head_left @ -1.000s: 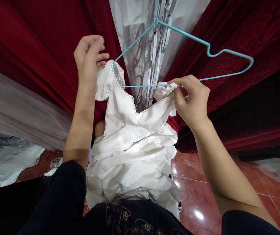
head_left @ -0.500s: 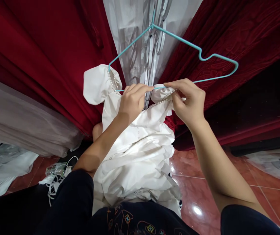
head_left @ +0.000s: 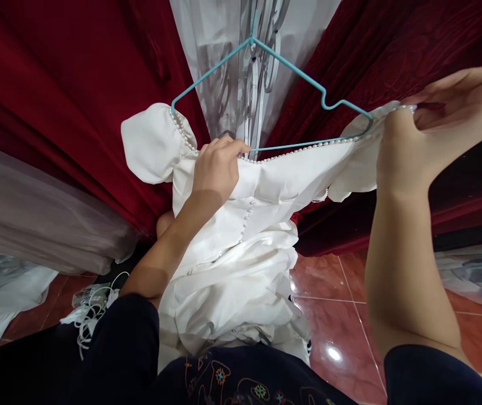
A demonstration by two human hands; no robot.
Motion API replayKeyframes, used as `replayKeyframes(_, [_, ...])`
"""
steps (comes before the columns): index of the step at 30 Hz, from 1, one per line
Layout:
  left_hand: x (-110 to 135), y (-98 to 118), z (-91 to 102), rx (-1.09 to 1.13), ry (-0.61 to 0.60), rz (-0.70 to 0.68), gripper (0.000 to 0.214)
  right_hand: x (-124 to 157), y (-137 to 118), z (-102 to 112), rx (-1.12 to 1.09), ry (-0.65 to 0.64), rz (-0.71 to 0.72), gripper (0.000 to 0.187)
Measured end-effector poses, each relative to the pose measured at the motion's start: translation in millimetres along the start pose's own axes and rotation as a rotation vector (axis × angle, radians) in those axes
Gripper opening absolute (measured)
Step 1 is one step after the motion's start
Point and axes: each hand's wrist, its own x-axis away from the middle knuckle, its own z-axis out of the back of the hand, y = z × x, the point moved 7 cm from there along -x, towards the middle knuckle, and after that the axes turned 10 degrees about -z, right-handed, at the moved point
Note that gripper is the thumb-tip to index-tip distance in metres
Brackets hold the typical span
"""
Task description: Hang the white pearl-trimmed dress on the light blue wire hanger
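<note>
A white dress [head_left: 207, 315] with puffed sleeves, pearl trim along the neckline and a row of small buttons hangs in front of me. Its left puff sleeve [head_left: 145, 143] sits over the left end of a light-blue clothes hanger [head_left: 289, 66]. My left hand [head_left: 217, 169] is closed at the neckline, gripping the cloth and the hanger's lower bar together. Far to the right, my right hand [head_left: 447, 124] pinches the pearl-edged right strap and pulls it taut past the hanger's right end. That end lies against the stretched cloth; the right sleeve [head_left: 354, 174] hangs partly behind.
Dark red drapes [head_left: 76, 90] hang on both sides, with white fabric and a pale metal stand [head_left: 254, 95] between them. White cables [head_left: 89, 326] lie in a tangle at lower left. Glossy red tiles [head_left: 329, 315] cover the floor.
My right hand has moved right and up, drawing the strap and neckline out to the hanger's right end. The hanger has shifted slightly left. My left hand keeps its grip.
</note>
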Motion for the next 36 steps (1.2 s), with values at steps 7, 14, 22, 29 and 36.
replayKeyframes(7, [1.2,2.6,3.7,0.025,-0.011,-0.019,0.044,-8.5,-37.2,-24.0,0.085,-0.117,-0.011,0.023])
replayKeyframes(14, [3.0,12.1,0.5,0.022,-0.037,-0.033,0.042,-36.0,-53.6,-84.6,0.032,-0.298,-0.033,0.036])
replayKeyframes(22, [6.3,8.3,5.9,-0.022,-0.026,-0.031,0.037,54.2,-112.9,-89.1,-0.148,-0.413,0.228,0.025])
replayKeyframes(29, [18.0,0.1,4.5,-0.078,0.122,-0.175,0.034,131.7,-69.2,-120.0,0.388,-0.608,0.282,0.037])
replayKeyframes(36, [39.3,-28.9,44.4,-0.481,0.495,0.07,0.036,139.6,-64.9,-132.5,0.275,-0.53,0.136,0.033])
